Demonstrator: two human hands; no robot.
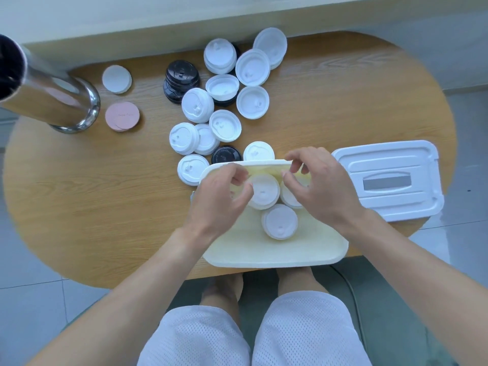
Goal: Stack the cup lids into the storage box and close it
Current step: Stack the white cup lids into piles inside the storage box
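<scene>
Storage box (274,249), pale yellow, open, is seen at 6 o'clock of the table (105,207), near edge. Three white lid stacks are seen inside, at its 12 o'clock end: one (264,191) between the hands, one (290,199) partly hidden under the right hand, one (281,221) just toward 6. Left hand (224,194) grip: fingers curled, pinching the rim of the middle stack, it seems; contact is blurred. Right hand (317,180) grip: fingers bent over the far wall of the box; whether anything is pinched cannot be told.

Step judged: stacks being seated in the box. Done well if each stack is kept upright, nested rim in rim, pressed close to its neighbours so floor room is left toward 6.

Loose cup lids (224,125), mostly white, a few black (182,75), are scattered from centre to 12 o'clock. Box cover (388,180), white, lies flat at 3 o'clock of the box, not yet fitted. Task judged early.
</scene>
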